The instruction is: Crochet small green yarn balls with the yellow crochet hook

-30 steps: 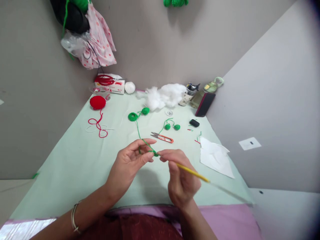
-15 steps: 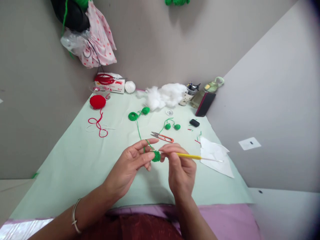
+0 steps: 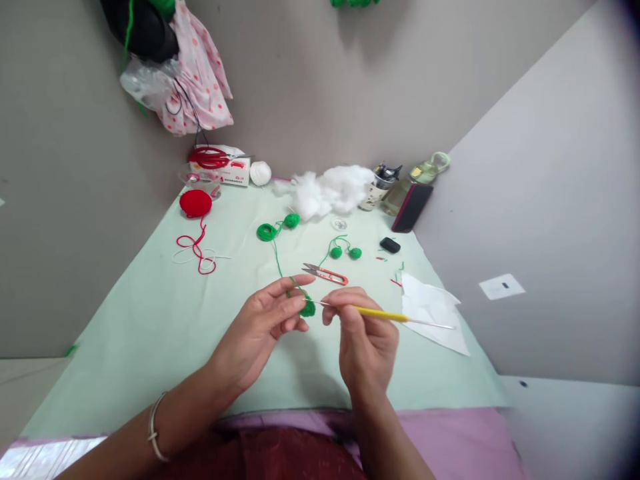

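Observation:
My left hand [image 3: 265, 323] pinches a small green crochet piece [image 3: 307, 308] between thumb and fingers, with green yarn [image 3: 277, 257] looped over the forefinger and running back to a green yarn coil [image 3: 267, 232]. My right hand [image 3: 363, 337] grips a yellow-handled crochet hook [image 3: 383, 314], its metal tip pointing left into the green piece. Both hands hover above the pale green tablecloth [image 3: 150, 320].
Orange thread snips [image 3: 326, 274] lie just beyond the hands. Two small green balls [image 3: 345, 253], a red yarn ball [image 3: 195, 203] with a loose strand, white stuffing [image 3: 330, 190], a white yarn ball [image 3: 260, 173], a small box [image 3: 220, 170], a cup, a bottle, a black item [image 3: 389, 245] and white paper [image 3: 433, 310] are around.
The hook has swung from pointing down-right to nearly level, and its tip now goes into the green piece. The left hand has turned the piece slightly.

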`<state>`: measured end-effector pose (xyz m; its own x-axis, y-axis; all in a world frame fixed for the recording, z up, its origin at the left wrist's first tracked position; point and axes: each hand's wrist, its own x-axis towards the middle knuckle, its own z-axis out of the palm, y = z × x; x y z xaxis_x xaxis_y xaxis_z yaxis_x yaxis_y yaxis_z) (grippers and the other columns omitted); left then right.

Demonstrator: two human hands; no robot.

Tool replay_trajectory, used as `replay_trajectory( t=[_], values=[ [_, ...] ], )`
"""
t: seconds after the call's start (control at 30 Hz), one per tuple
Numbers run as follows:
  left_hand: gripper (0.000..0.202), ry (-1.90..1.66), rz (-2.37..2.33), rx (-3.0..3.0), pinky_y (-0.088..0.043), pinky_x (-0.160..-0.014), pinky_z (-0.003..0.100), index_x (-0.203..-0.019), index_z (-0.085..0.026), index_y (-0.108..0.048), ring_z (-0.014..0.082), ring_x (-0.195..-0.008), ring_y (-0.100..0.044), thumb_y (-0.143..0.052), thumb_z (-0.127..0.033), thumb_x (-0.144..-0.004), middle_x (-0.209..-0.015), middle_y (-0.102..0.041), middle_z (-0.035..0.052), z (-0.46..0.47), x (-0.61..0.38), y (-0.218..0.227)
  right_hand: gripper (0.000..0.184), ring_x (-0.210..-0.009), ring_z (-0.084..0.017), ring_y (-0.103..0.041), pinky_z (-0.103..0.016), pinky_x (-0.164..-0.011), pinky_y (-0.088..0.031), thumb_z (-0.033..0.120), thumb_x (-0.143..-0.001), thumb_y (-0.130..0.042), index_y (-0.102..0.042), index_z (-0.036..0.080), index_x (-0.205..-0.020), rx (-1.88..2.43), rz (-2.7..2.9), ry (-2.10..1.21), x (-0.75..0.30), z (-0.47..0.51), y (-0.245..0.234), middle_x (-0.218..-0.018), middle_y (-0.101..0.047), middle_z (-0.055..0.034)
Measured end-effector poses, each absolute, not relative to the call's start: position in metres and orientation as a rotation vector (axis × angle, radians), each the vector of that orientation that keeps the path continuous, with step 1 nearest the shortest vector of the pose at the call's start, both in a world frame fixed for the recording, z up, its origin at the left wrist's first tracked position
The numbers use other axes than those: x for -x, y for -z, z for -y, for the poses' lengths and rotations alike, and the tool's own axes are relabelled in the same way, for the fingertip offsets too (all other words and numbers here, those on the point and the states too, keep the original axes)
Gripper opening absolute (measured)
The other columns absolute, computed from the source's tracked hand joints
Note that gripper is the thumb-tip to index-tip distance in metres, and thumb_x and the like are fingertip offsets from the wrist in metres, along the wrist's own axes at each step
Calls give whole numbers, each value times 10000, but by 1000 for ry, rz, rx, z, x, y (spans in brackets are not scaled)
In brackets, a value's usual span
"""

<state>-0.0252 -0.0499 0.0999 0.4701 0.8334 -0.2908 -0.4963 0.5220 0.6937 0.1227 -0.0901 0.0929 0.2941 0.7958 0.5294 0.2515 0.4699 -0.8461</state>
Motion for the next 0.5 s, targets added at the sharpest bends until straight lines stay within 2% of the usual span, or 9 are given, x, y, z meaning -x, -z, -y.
replay_trajectory(
  t=[0.1, 0.23, 0.37, 0.5],
  values=[
    [306, -885, -683, -656, -520, -777, 281, -1114, -246, -815, 84, -676, -529, -858, -247, -811, -878, -655, -11, 53, 22, -100, 169, -762, -167, -677, -316, -662, -570, 225, -1004, -620, -786, 246, -979, 1059, 1260, -578, -123, 87, -91, -902, -758, -39],
    [287, -885, -689, -683, -523, -848, 313, -1114, -248, -808, 107, -734, -586, -846, -265, -830, -895, -663, -9, 53, 22, -101, 166, -681, -149, -665, -310, -635, -573, 279, -1003, -628, -781, 222, -969, 1030, 1131, -731, -126, 85, -86, -892, -753, -46],
    [262, -872, -707, -715, -502, -862, 306, -1130, -247, -799, 118, -758, -598, -808, -293, -872, -860, -655, -10, 53, 25, -102, 213, -676, -149, -694, -294, -627, -586, 293, -1036, -577, -755, 210, -955, 931, 1052, -863, -128, 84, -87, -856, -766, -45],
    [227, -902, -735, -806, -480, -819, 266, -1120, -270, -801, 114, -795, -599, -784, -298, -895, -892, -653, -13, 54, 27, -100, 224, -687, -150, -715, -304, -631, -600, 247, -1060, -522, -735, 219, -997, 929, 1102, -797, -127, 89, -92, -910, -775, -43]
  ],
)
